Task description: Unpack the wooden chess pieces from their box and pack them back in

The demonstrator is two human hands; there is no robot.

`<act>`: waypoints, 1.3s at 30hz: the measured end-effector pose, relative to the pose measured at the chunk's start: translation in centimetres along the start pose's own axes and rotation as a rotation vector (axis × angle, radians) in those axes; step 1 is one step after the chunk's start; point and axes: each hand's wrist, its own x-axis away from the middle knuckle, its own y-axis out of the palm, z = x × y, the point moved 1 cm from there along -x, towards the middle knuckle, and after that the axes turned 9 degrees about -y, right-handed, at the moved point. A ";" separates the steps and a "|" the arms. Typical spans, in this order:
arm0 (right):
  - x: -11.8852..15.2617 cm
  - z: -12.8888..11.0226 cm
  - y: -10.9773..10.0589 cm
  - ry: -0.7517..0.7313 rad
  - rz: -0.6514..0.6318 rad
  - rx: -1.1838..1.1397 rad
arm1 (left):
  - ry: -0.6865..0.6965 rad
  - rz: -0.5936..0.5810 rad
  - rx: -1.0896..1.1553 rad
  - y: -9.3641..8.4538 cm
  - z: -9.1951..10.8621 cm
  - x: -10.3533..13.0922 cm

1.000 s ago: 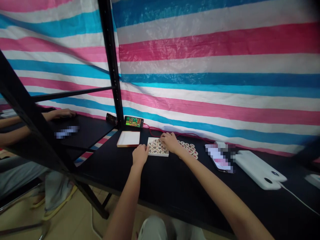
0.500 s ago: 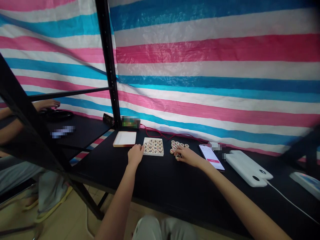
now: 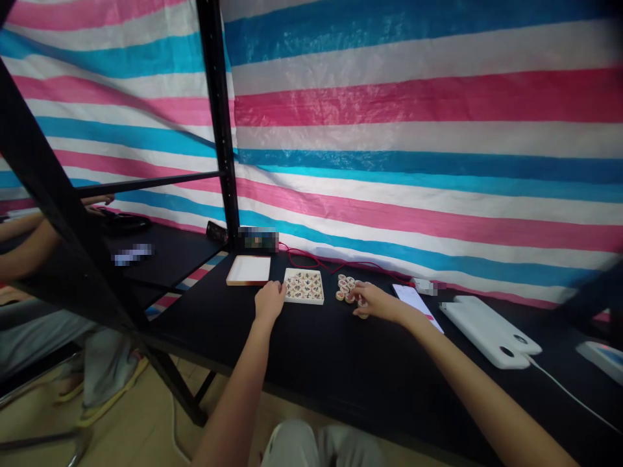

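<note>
Rows of round Chinese chess pieces with black characters fill a white box [image 3: 322, 300] on the black table. My left hand [image 3: 270, 301] is closed at the box's left edge, fingers curled against its wall. To the right of the box, loose Chinese chess pieces [image 3: 342, 285] with red characters lie in a cluster. My right hand [image 3: 377, 302] is at the near right side of this cluster, fingers bent down round one Chinese chess piece [image 3: 363, 305]. That piece is partly hidden by the fingers, and the hand covers some of the cluster.
An open box lid [image 3: 249, 270] lies left of the box. A phone [image 3: 417, 306], a white plug [image 3: 423, 286] and a white two-lobed device [image 3: 489, 331] with a cable lie to the right. Red wires run behind. Past a black metal post [image 3: 224, 123], another person's arm [image 3: 34, 250] shows.
My right hand has shifted slightly right and nearer me, along with the piece at its fingertips. My left hand stays at the box's edge. The whole view has shifted a little.
</note>
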 end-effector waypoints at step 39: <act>-17.7 -4.0 1.9 -0.074 0.237 0.248 | 0.014 0.007 -0.026 0.3 0.1 -0.3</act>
